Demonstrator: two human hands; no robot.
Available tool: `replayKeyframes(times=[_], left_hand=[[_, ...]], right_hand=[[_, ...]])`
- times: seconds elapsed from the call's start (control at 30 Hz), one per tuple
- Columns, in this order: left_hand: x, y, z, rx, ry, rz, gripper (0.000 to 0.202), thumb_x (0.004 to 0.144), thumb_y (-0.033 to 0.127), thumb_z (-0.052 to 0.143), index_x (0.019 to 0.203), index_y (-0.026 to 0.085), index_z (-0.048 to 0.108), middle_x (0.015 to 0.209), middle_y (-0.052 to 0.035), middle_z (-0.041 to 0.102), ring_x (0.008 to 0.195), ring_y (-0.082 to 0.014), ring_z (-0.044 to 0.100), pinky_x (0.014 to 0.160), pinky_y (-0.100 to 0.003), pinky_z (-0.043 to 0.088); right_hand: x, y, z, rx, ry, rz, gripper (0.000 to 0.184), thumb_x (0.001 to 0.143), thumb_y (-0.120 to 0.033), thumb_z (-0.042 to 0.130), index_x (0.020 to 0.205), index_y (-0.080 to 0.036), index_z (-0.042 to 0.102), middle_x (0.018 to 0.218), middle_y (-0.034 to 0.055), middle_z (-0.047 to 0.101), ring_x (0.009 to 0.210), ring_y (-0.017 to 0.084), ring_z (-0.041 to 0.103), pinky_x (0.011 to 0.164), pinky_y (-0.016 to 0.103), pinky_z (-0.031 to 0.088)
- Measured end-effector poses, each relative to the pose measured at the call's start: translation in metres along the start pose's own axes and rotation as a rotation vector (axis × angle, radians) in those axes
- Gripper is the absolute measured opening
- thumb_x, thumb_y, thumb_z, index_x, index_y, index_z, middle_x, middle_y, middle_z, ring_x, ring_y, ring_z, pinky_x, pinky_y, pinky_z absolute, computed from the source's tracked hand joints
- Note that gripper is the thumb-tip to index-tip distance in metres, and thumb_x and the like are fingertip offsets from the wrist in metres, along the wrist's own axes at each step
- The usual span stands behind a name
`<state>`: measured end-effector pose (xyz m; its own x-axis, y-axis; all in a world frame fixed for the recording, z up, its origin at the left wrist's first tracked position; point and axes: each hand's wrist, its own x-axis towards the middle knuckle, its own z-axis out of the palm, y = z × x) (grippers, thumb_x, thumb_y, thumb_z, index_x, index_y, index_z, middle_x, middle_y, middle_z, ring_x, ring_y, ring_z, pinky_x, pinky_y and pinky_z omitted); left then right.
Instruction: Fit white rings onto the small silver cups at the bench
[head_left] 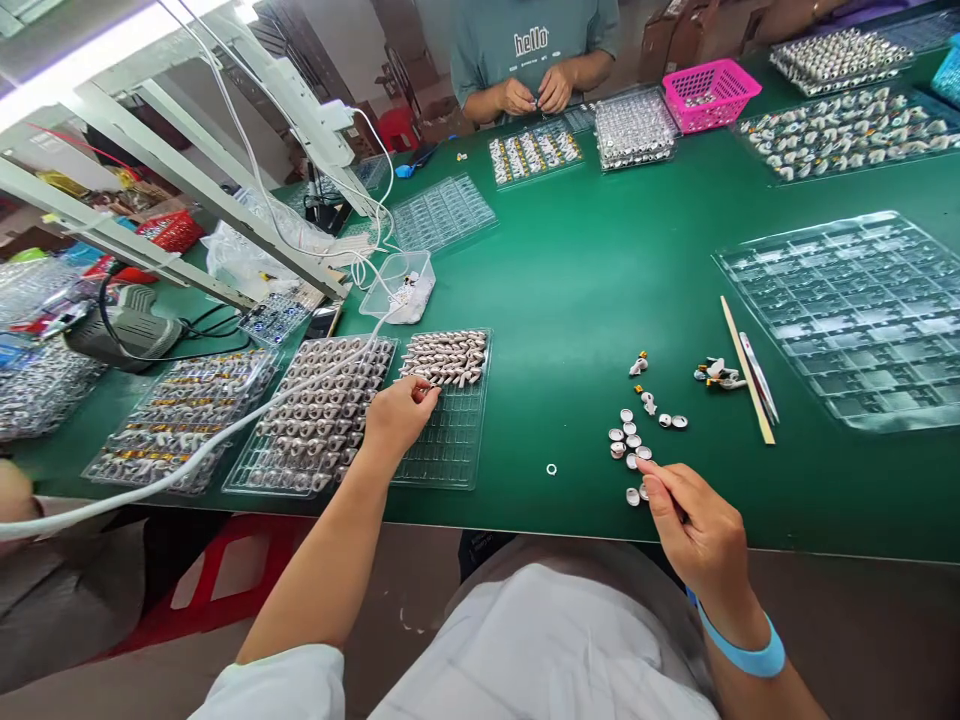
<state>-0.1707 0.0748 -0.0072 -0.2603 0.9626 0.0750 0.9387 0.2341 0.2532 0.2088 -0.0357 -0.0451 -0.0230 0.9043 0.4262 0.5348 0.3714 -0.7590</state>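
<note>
Left hand [397,420] at the blister tray [451,445], right hand [703,528] rightward of it, both pinched, contents unclear; brushing could scatter round caps [633,441].

Lit by a tube light [97,55], furnished with green worktop [540,270], white metal frame [300,120] and red stool [212,572], over brownish floor [409,575].

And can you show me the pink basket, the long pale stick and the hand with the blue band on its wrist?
Pink basket [718,112]: head view, on its front wall.
Long pale stick [746,370]: head view, halfway along it.
Right hand [699,525]: head view, middle of the hand.
</note>
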Motion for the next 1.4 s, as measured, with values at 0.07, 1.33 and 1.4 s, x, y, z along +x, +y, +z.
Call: replayKeyframes(times=[0.07,1.33,1.4], left_hand=[[-0.001,0.001,0.001,0.0,0.015,-0.005,0.024,0.082,0.04,0.058,0.088,0.02,0.07,0.078,-0.006,0.073,0.076,-0.0248,0.067,0.067,-0.03,0.044],[-0.118,0.095,0.006,-0.549,-0.29,0.256,0.026,0.085,0.048,0.056,0.087,0.028,0.073,0.08,-0.0019,0.075,0.07,-0.0204,0.067,0.068,-0.03,0.054],[-0.125,0.109,0.017,-0.599,-0.371,0.359,0.024,0.087,0.044,0.056,0.09,0.028,0.073,0.086,-0.0031,0.075,0.075,-0.0208,0.069,0.071,-0.032,0.055]], right_hand=[[0.0,0.0,0.0,0.006,0.002,0.008,0.027,0.093,-0.015,0.056,0.115,-0.021,0.069,0.085,0.0036,0.068,0.067,0.015,0.062,0.064,0.027,0.052],[0.007,-0.016,-0.027,-0.074,0.074,0.213,0.013,0.092,-0.02,0.058,0.094,-0.02,0.071,0.08,0.0021,0.064,0.064,0.013,0.056,0.056,0.026,0.046],[0.006,-0.015,-0.033,-0.118,0.065,0.228,0.01,0.091,-0.021,0.059,0.092,-0.02,0.069,0.081,0.002,0.063,0.065,0.013,0.055,0.057,0.025,0.046]])
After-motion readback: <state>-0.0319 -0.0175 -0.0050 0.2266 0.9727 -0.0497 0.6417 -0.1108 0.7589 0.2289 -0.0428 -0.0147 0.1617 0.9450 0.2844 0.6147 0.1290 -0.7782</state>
